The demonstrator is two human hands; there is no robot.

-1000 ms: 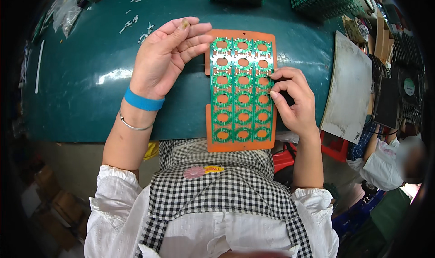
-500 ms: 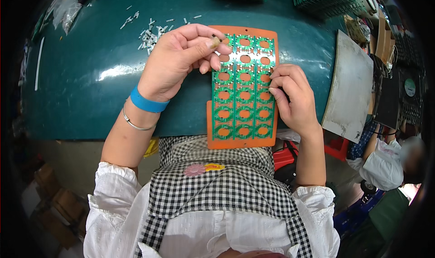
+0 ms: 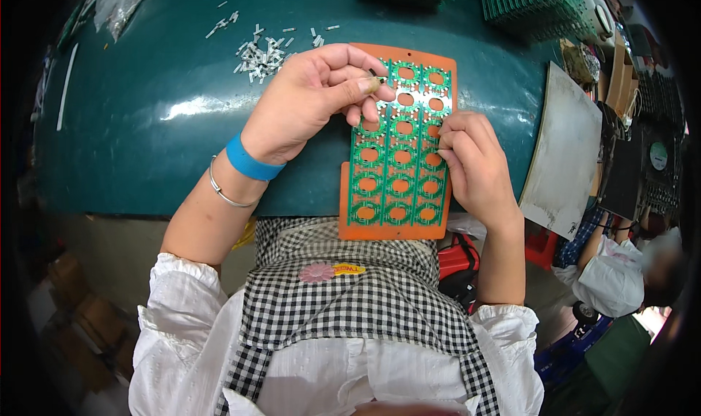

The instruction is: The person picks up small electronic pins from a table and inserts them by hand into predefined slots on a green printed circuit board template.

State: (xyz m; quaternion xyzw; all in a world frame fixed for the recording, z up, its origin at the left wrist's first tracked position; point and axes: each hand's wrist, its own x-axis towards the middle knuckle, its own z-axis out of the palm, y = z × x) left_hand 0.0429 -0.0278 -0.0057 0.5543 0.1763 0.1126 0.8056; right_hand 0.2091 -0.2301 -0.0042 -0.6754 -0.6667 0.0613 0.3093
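A green circuit board panel (image 3: 403,143) with rows of oval cut-outs lies on an orange backing board (image 3: 349,219) at the bench's front edge. Over the panel's upper left part, my left hand (image 3: 314,98) pinches a small dark component (image 3: 381,78) between thumb and forefinger; its exact kind is too small to tell. My right hand (image 3: 475,157) is at the panel's right edge, its thumb and fingers drawn together against the third and fourth rows. Whatever those fingertips hold, if anything, is hidden.
A scatter of small white-grey parts (image 3: 261,59) lies beyond my left hand. Stacked green boards (image 3: 533,7) stand at the far right, and a grey metal sheet (image 3: 558,153) lies right of my right hand. Another person (image 3: 613,270) sits at the right.
The whole scene has shifted slightly to the right in view. My right fingertips have closed in a little over the panel's edge. My left hand keeps its pinch on the dark component.
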